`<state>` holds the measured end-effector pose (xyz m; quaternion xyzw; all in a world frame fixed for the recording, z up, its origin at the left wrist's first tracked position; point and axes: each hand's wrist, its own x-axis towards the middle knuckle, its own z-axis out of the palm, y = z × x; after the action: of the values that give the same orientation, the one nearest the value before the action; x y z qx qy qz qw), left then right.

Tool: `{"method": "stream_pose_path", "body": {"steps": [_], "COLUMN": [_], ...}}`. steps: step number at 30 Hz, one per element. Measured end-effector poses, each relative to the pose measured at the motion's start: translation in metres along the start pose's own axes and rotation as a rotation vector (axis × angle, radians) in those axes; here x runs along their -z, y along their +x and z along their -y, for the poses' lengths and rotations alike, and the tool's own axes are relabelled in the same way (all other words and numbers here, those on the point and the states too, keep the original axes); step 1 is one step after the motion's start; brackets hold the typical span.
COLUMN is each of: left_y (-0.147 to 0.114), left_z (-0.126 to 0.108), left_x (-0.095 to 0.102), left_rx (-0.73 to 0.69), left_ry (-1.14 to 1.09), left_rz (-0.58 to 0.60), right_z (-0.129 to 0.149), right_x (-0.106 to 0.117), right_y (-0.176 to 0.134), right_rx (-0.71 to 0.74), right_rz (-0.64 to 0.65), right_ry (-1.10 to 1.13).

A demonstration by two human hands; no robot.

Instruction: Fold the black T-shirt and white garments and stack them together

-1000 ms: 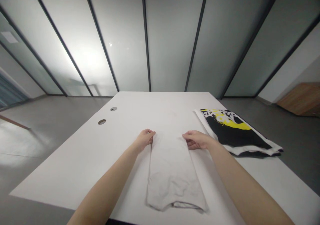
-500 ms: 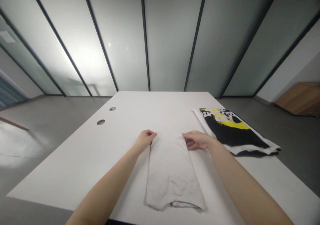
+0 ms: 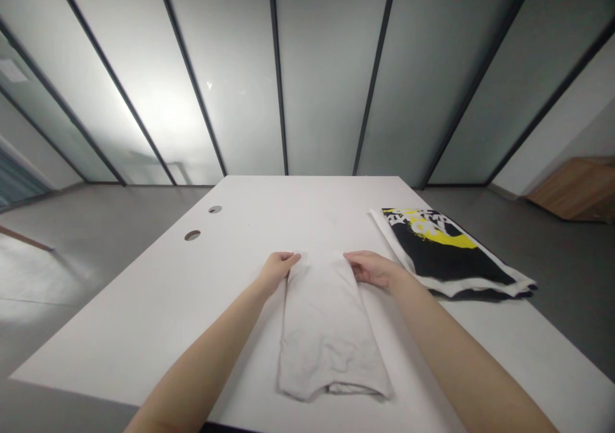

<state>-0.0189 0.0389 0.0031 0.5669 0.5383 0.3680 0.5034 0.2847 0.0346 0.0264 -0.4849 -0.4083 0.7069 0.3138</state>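
Observation:
A light grey-white garment (image 3: 331, 330), folded into a narrow rectangle, lies lengthwise on the white table (image 3: 158, 318). Its near end shows an uneven opening and some wrinkles. My left hand (image 3: 278, 270) pinches the far left corner between thumb and fingers. At the far right corner, my right hand (image 3: 372, 269) grips the cloth with thumb and forefinger, its other fingers curled underneath. Right of my right hand rests a folded stack of cloth (image 3: 446, 247), black on top with a yellow and white print and white edges.
Two round holes pierce the tabletop at left, a nearer hole (image 3: 193, 236) and a farther hole (image 3: 214, 209). Behind the table stands a frosted glass partition (image 3: 317, 74) with dark frames. A wooden piece (image 3: 576, 189) is on the floor at far right.
My right hand has shifted slightly left along with the garment's far right corner. My left hand stays almost in place, still pinching its corner.

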Motion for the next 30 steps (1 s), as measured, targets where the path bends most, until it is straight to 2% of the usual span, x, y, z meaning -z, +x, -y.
{"method": "stream_pose_path", "body": {"steps": [3, 5, 8, 12, 14, 18, 20, 22, 26, 28, 30], "left_y": [-0.001, 0.0, 0.002, 0.005, 0.004, -0.002, -0.002, 0.001, 0.007, 0.006, 0.001], "left_z": [0.002, 0.003, 0.002, -0.003, -0.004, -0.002, 0.001, 0.002, -0.001, -0.006, -0.012], "left_x": [0.002, 0.003, 0.003, 0.002, 0.003, 0.005, 0.005, 0.006, 0.009, 0.013, 0.017], "left_rx": [-0.003, -0.028, -0.066, -0.124, -0.137, -0.049, -0.036, -0.034, 0.038, 0.086, 0.131], "left_ry": [0.1, 0.08, -0.083, -0.272, -0.325, -0.342, -0.316, -0.304, -0.376, -0.409, -0.393], "left_rz": [-0.039, -0.044, -0.054, -0.143, -0.112, 0.09, 0.138, 0.094, -0.113, -0.096, 0.002], "right_z": [-0.003, -0.005, -0.007, -0.005, -0.003, -0.003, -0.005, -0.008, -0.008, -0.003, 0.002], "right_x": [-0.005, -0.009, -0.015, -0.021, -0.021, -0.016, -0.014, -0.015, -0.02, -0.019, -0.015], "right_y": [0.004, 0.006, 0.009, 0.005, 0.002, -0.003, -0.001, 0.003, 0.005, 0.0, -0.009], "right_rx": [-0.016, 0.018, 0.093, 0.205, 0.222, 0.167, 0.138, 0.161, 0.262, 0.187, 0.038], "right_rz": [-0.091, -0.15, -0.225, -0.302, -0.266, -0.067, -0.013, -0.051, -0.232, -0.19, -0.066], "right_ry": [-0.073, -0.086, -0.06, -0.026, -0.049, -0.164, -0.23, -0.26, -0.2, -0.168, -0.175]}}
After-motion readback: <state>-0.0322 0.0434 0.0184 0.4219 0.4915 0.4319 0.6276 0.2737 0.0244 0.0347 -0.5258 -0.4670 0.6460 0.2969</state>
